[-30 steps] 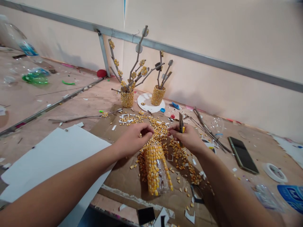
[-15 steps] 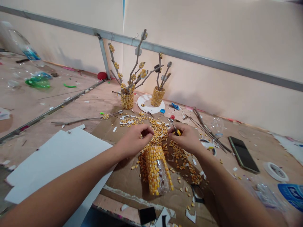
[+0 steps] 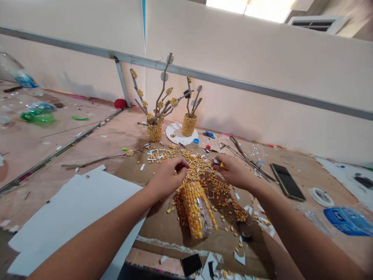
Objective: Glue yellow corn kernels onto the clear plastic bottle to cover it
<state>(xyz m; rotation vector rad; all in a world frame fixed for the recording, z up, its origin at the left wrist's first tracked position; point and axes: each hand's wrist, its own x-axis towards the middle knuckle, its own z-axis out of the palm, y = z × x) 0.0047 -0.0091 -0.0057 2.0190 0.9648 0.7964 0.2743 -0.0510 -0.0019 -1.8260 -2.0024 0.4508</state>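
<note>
A clear plastic cylinder [image 3: 204, 212], mostly covered with rows of yellow corn kernels [image 3: 190, 202], lies on its side on the cardboard; a bare strip shows on its right. Just above its far end, my left hand [image 3: 169, 177] is closed in a pinch; whatever its fingertips hold is too small to make out. To the right, over the loose kernels [image 3: 201, 165], my right hand [image 3: 237, 171] is closed around a small yellow-and-black tube [image 3: 222, 165], mostly hidden by the fingers. Neither hand touches the cylinder.
Two kernel-covered pots, one left [image 3: 154, 132] and one right [image 3: 189, 125], hold branches at the back. White sheets [image 3: 78, 206] lie left. A phone [image 3: 287, 181], a tape roll [image 3: 321, 197] and twigs [image 3: 241, 153] lie right. Paper scraps and a black square [image 3: 191, 265] are near the front edge.
The camera view has tilted up and shifted right. My right hand has drawn slightly away from my left hand. Both hands stay closed, and the cylinder still lies in place.
</note>
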